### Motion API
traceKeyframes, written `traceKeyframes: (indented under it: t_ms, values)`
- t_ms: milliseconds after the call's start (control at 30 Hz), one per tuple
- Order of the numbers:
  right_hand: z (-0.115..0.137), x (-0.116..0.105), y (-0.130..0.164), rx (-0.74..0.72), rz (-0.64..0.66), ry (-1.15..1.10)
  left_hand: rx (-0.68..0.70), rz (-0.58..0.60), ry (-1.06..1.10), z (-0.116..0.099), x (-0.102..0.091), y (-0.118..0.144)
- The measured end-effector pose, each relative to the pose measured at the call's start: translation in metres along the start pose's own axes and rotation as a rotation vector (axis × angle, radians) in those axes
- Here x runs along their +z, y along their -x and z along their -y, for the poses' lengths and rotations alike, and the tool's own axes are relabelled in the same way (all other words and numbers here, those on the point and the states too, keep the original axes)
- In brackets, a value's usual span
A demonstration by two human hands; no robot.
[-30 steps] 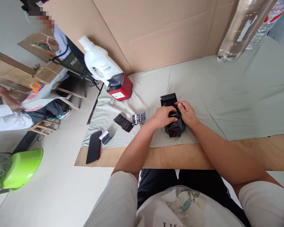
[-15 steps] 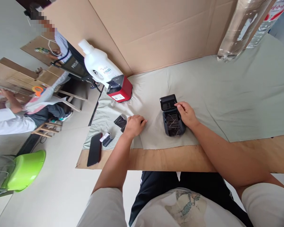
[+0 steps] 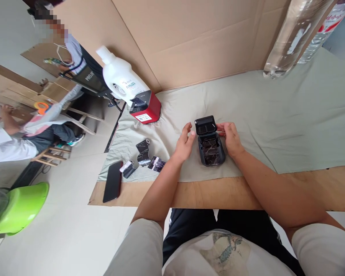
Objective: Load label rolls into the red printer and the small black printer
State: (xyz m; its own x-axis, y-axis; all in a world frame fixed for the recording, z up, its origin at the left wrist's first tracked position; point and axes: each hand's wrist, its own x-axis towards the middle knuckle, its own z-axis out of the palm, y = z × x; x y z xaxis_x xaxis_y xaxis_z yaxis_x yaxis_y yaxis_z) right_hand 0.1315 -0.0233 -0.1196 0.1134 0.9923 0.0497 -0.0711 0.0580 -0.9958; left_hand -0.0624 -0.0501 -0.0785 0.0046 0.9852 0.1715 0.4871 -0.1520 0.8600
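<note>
A small black label printer (image 3: 211, 151) lies on the cloth with its lid (image 3: 205, 125) flipped up and back. Dark, marble-patterned material shows in its open compartment. My left hand (image 3: 185, 145) is just to the left of the printer, fingers apart and holding nothing. Along the right edge of the lid is my right hand (image 3: 231, 141), its fingers stretched out beside the hinge; whether they touch it I cannot tell. Left of my left forearm lie a partly unrolled strip of black marbled label paper (image 3: 143, 153), a dark patterned piece (image 3: 156, 164) and a small black-and-white roll (image 3: 128, 169).
A phone (image 3: 112, 181) lies at the table's left corner. Behind are a red-and-black box-shaped device (image 3: 146, 109) and a white jug (image 3: 123, 76). A cardboard wall (image 3: 207, 42) borders the back; clear bottles (image 3: 289, 42) stand at right. Other people sit at far left.
My left hand has moved right, from beside the label paper to the printer, uncovering the dark patterned pieces. My right hand has shifted from the lid's lower corner to its right side, fingers loosened.
</note>
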Motion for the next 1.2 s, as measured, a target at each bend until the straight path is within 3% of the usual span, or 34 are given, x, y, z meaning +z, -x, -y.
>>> traceKeyframes:
  t_ms: [100, 167, 300, 400, 500, 633, 800, 1200]
  values:
    - [0.002, -0.003, -0.003, 0.067, -0.014, -0.066, 0.012, -0.146, 0.328, 0.01, 0.022, 0.001]
    - [0.004, -0.005, -0.005, 0.079, -0.011, -0.022, 0.01, -0.167, 0.368, 0.017, 0.026, 0.004]
    - [0.013, -0.007, -0.003, 0.054, 0.026, 0.351, -0.045, -0.089, 0.133, 0.025, 0.025, 0.007]
    - [0.026, -0.007, 0.004, 0.026, 0.185, 0.749, -0.034, 0.052, -0.187, 0.022, 0.025, 0.008]
    - [0.035, -0.008, 0.011, -0.005, 0.287, 0.903, 0.027, 0.18, -0.283, 0.016, 0.022, 0.011]
    - [0.033, -0.011, 0.01, 0.009, 0.313, 0.668, -0.024, 0.269, 0.004, 0.011, 0.018, 0.014]
    - [0.029, -0.016, 0.002, 0.185, 0.49, 0.243, -0.203, 0.321, 0.432, 0.012, 0.021, 0.014]
    - [0.027, -0.011, 0.004, 0.154, 0.452, 0.22, -0.251, 0.285, 0.516, 0.011, 0.019, 0.008]
